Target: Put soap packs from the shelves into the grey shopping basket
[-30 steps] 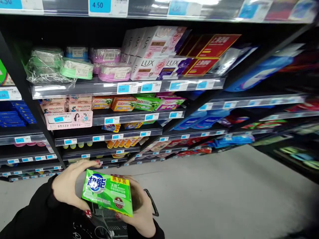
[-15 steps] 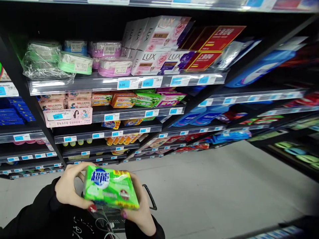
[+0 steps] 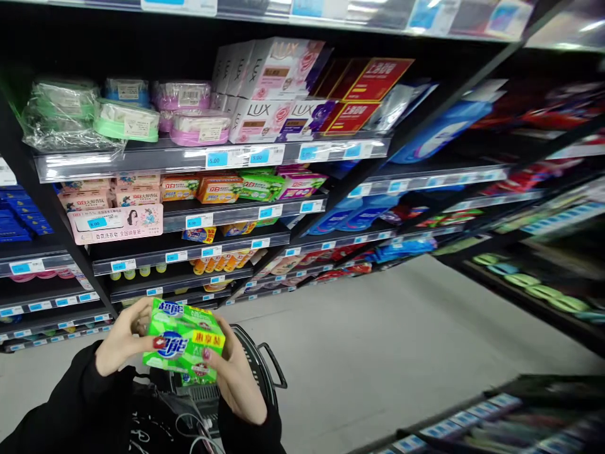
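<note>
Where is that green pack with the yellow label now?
In the head view, the green pack is low and left of centre, held between the left hand and right hand, left of a black handle.

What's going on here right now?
A person stands in a store aisle holding a green pack in both hands. The left hand grips one end and the right hand the other, both thumbs on the printed face toward the camera. A dark basket shows below and beside the right hand. Beyond the hands are stocked shelves, with LUX boxes near the top. The pack is in hand, not set down.
</note>
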`<state>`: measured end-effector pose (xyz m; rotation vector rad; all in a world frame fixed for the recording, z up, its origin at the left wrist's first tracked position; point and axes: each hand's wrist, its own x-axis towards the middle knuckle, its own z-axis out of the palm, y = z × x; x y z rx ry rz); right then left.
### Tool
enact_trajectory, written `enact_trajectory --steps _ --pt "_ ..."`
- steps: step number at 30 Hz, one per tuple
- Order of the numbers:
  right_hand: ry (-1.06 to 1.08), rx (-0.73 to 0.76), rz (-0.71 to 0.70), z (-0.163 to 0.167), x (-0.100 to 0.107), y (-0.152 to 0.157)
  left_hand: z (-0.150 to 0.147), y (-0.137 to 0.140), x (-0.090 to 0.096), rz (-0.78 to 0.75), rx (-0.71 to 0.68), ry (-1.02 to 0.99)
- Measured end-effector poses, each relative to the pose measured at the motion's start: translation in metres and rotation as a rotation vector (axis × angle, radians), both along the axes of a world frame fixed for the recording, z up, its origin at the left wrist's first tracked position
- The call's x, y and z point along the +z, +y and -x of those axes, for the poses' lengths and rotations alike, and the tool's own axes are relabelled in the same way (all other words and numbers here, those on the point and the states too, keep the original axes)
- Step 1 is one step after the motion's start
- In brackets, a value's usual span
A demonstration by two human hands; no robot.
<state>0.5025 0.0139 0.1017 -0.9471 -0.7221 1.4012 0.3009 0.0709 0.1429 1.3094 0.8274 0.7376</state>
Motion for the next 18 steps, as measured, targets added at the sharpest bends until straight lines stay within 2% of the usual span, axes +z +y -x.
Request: enact_trajectory --steps 2,5,7,9,11,14,16,18 --pt "-0.113 -0.018 -0.217 0.003 0.011 -0.003 0.003 -0.004 0.005 0.047 -0.040 -0.152" --pt "-0.311 -0.085 -0.476 0.004 0.025 -0.005 0.006 -0.012 0.013 0.221 -0.072 -0.281" --pt "-0.393 -0.069 -0.563 0.002 0.030 -0.007 0.004 -0.016 0.015 0.342 -0.083 -0.294" --pt "-0.463 0.016 -0.546 -0.002 0.030 -0.008 0.000 -0.020 0.014 0.367 -0.065 -0.300" --pt "-0.505 0.119 -0.434 -0.007 0.025 -0.010 -0.004 -0.024 0.009 0.251 -0.007 -0.310" --pt "-0.349 0.227 -0.299 -0.009 0.017 -0.015 -0.005 -0.028 -0.004 -0.036 0.087 -0.278" --pt "-0.259 0.229 -0.285 -0.007 0.017 -0.019 -0.002 -0.029 -0.012 -0.217 0.079 -0.228" --pt "-0.297 0.185 -0.331 -0.004 0.022 -0.021 0.002 -0.029 -0.018 -0.365 0.026 -0.208"
